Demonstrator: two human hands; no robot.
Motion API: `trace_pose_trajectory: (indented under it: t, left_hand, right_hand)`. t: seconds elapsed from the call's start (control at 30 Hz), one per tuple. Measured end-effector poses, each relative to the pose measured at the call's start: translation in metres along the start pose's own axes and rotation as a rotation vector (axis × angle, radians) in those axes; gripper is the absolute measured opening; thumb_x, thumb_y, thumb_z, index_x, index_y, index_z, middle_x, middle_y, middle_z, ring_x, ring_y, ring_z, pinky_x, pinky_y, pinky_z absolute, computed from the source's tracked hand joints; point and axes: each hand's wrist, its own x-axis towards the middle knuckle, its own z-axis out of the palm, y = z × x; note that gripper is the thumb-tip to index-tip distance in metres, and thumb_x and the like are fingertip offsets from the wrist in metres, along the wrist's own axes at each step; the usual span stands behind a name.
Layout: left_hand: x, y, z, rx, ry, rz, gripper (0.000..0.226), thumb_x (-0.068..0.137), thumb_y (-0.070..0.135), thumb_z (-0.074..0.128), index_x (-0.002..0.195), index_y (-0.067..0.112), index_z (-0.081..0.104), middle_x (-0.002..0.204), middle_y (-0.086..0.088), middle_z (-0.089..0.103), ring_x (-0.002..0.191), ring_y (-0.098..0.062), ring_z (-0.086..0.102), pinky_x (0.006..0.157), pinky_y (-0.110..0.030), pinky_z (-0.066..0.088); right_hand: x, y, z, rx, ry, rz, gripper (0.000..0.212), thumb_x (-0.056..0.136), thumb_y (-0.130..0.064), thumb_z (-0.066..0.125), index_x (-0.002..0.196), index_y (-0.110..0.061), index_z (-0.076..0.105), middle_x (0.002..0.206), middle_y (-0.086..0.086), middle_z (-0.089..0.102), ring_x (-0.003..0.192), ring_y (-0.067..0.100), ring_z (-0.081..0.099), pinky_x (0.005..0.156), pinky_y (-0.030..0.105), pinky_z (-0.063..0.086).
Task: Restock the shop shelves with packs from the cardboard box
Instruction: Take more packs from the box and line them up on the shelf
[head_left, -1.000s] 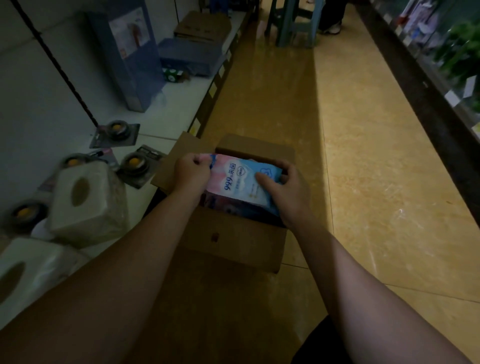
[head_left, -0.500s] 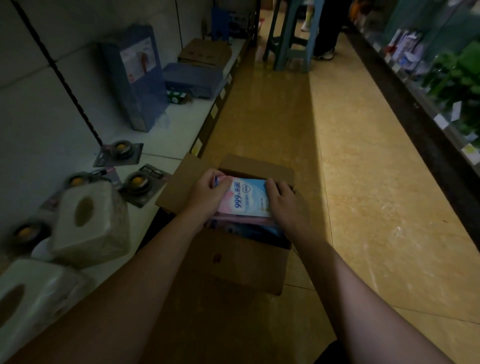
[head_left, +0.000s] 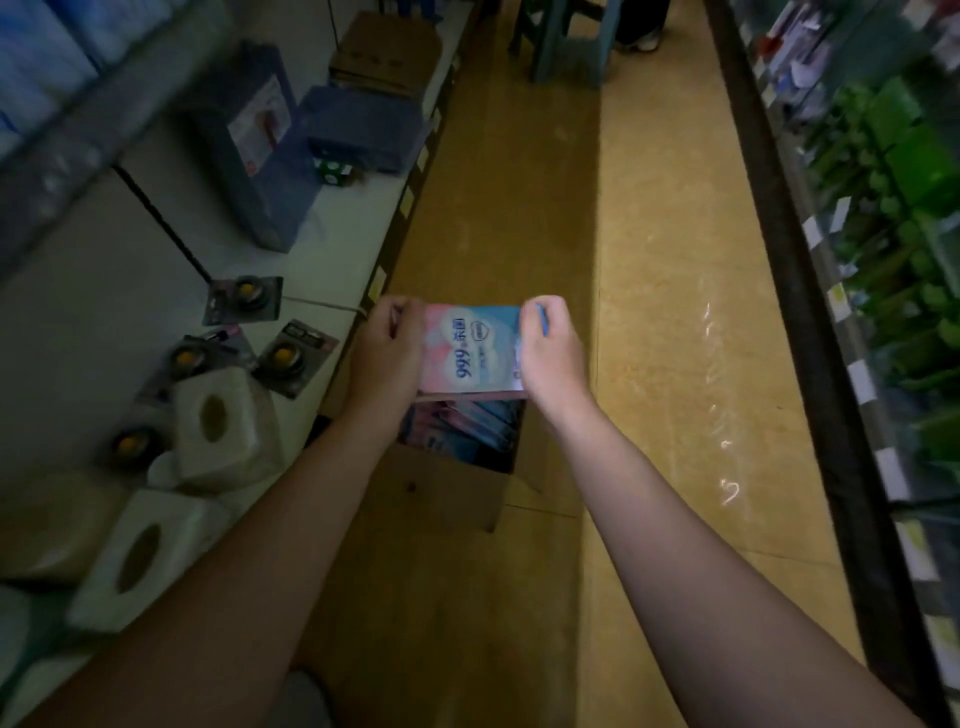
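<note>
A pink and blue pack with "99.9" printed on it is held flat above the open cardboard box on the floor. My left hand grips its left end and my right hand grips its right end. More packs of the same kind stand inside the box below. The low white shelf runs along the left of the aisle.
On the shelf lie several carded round items, wrapped tissue blocks, a blue upright box and a flat carton. A green stool stands up the aisle. Stocked shelves line the right side.
Both hands have lifted the pack up out of the box and hold it higher. The view has tilted up along the aisle.
</note>
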Motion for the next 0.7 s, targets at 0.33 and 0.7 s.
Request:
trace_pose_trajectory:
  t: [0.33, 0.7]
  left_hand:
    - [-0.087, 0.248, -0.053, 0.007, -0.004, 0.094, 0.021, 0.097, 0.036, 0.036, 0.094, 0.028, 0.055, 0.093, -0.002, 0.067, 0.087, -0.019, 0.067, 0.074, -0.042, 0.054]
    - [-0.14, 0.463, -0.143, 0.026, 0.249, 0.306, 0.022, 0.1, 0.029, 0.037, 0.095, 0.017, 0.055, 0.087, 0.003, 0.063, 0.084, -0.013, 0.061, 0.073, -0.035, 0.049]
  right_hand:
    - [-0.066, -0.222, -0.138, -0.009, -0.059, -0.055, 0.02, 0.099, -0.041, 0.035, 0.094, -0.026, 0.047, 0.082, -0.001, 0.059, 0.07, 0.015, 0.06, 0.053, 0.027, 0.042]
    - [-0.121, -0.453, -0.203, -0.012, -0.107, -0.359, 0.023, 0.099, -0.041, 0.034, 0.096, -0.024, 0.048, 0.081, -0.004, 0.058, 0.066, 0.007, 0.055, 0.048, 0.025, 0.037]
